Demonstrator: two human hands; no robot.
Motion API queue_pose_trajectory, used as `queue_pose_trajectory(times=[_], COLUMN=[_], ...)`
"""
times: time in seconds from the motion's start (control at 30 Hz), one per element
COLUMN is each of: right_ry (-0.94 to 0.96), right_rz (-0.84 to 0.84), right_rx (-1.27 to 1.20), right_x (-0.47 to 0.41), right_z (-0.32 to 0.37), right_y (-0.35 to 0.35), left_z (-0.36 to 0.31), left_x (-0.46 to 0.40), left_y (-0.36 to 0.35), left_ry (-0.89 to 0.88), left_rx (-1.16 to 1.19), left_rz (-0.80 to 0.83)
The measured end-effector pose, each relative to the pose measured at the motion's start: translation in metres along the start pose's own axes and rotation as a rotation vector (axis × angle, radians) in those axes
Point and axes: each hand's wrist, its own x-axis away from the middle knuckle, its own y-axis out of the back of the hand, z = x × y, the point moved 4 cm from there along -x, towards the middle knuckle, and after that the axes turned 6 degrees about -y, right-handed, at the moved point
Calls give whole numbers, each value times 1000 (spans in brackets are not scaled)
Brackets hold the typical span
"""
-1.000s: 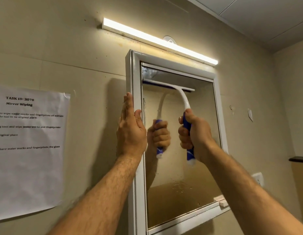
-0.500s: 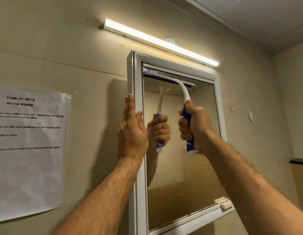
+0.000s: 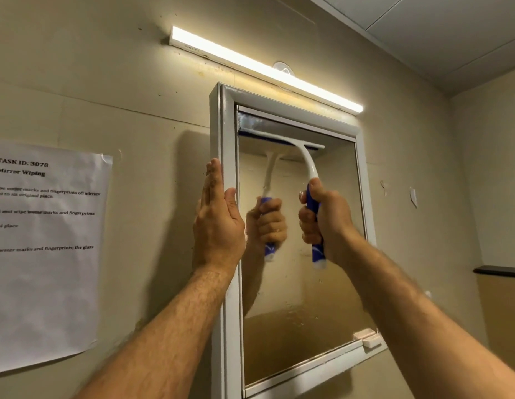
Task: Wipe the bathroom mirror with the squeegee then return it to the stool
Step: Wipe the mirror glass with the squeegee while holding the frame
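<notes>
A white-framed bathroom mirror [image 3: 227, 133] hangs on the beige wall, its glass spotted with water marks low down. A white squeegee [image 3: 304, 156] with a blue grip has its blade pressed flat against the glass near the top left. My right hand [image 3: 327, 223] is closed around the blue handle. My left hand [image 3: 217, 220] lies flat with fingers extended against the mirror's left frame edge, holding nothing. The glass reflects the hand and squeegee. The stool is out of view.
A lit light bar [image 3: 262, 67] runs above the mirror. A printed task sheet [image 3: 46, 249] is taped to the wall at left. A small white catch [image 3: 370, 338] sits at the mirror's lower right corner. A dark ledge [image 3: 498, 270] juts out at far right.
The squeegee blade went up toward the top of the glass half a second ago, then came down slightly to now. My left hand has stayed on the frame.
</notes>
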Motion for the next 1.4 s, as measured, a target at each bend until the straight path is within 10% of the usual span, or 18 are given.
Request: queue_pose_trajectory(times=[1.4], right_ry=[-19], right_rz=[9], right_rx=[-20], right_x=[7], right_z=[-13], right_y=[-10], left_z=[-3], left_x=[6], left_y=[4], left_ry=[14], left_rx=[-5], left_rz=[21])
